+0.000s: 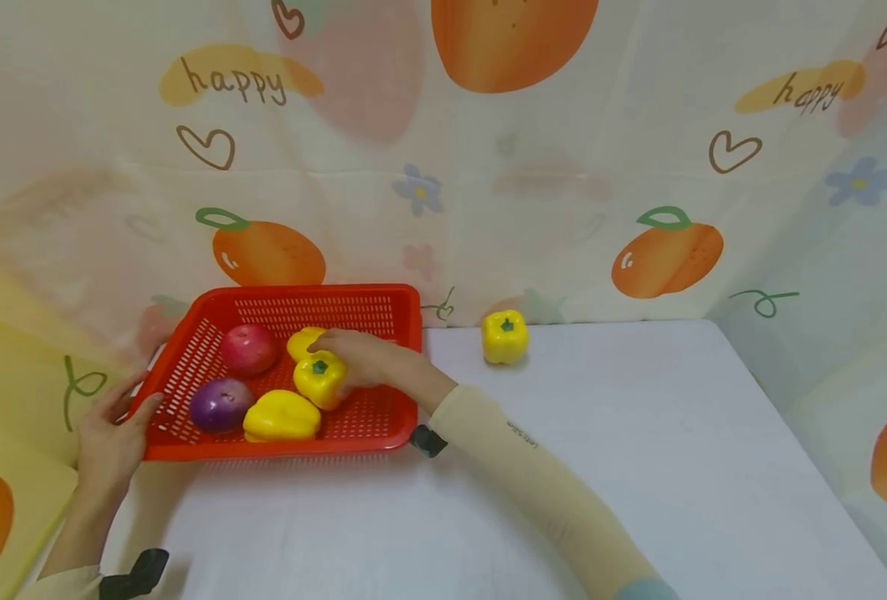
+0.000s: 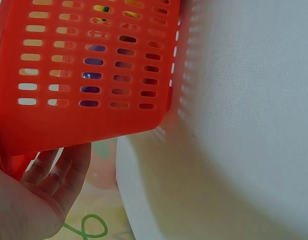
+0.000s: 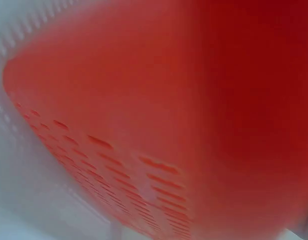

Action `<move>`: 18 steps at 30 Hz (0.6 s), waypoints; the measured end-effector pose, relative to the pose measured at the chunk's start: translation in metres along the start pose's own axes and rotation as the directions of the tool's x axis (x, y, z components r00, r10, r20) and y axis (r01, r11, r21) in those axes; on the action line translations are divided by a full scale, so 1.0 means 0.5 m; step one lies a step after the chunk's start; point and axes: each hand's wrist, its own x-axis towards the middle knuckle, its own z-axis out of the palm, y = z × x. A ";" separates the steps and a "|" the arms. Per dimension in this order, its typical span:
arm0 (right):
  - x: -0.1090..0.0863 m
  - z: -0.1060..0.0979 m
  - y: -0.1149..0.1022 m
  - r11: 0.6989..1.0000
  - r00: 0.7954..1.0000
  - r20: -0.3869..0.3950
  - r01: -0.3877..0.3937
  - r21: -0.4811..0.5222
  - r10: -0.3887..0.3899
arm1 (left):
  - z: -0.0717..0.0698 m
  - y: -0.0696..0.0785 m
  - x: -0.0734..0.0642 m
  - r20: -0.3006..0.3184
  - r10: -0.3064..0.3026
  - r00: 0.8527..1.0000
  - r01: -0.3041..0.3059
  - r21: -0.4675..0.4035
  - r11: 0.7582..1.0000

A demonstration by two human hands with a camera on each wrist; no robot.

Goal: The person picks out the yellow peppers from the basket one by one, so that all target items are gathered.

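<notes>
A red slotted plastic basket stands at the left of the white table. My left hand grips its left rim, thumb over the edge and fingers outside; in the left wrist view the fingers curl at the rim. Reaching in over the right side, my right hand holds a yellow bell pepper with a green stem. Beside it are another yellow pepper, partly covered by the fingers, and one lying at the front. The right wrist view shows only the basket's outer wall.
A round red fruit and a round purple one lie in the basket's left half. One more yellow bell pepper stands on the table near its back edge, right of the basket. A printed curtain hangs behind.
</notes>
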 end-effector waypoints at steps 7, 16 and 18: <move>0.005 0.023 0.003 1.000 1.000 -0.025 -0.008 -0.003 0.008 | 0.001 0.002 0.000 -0.015 -0.001 1.000 0.001 -0.013 1.000; 0.006 0.029 0.015 1.000 0.997 -0.079 -0.014 -0.006 0.014 | 0.002 0.004 -0.002 -0.030 0.009 1.000 -0.009 -0.010 1.000; 0.001 0.027 0.017 1.000 0.996 -0.087 -0.015 0.001 0.015 | 0.002 0.002 -0.002 -0.026 0.009 1.000 -0.010 -0.010 1.000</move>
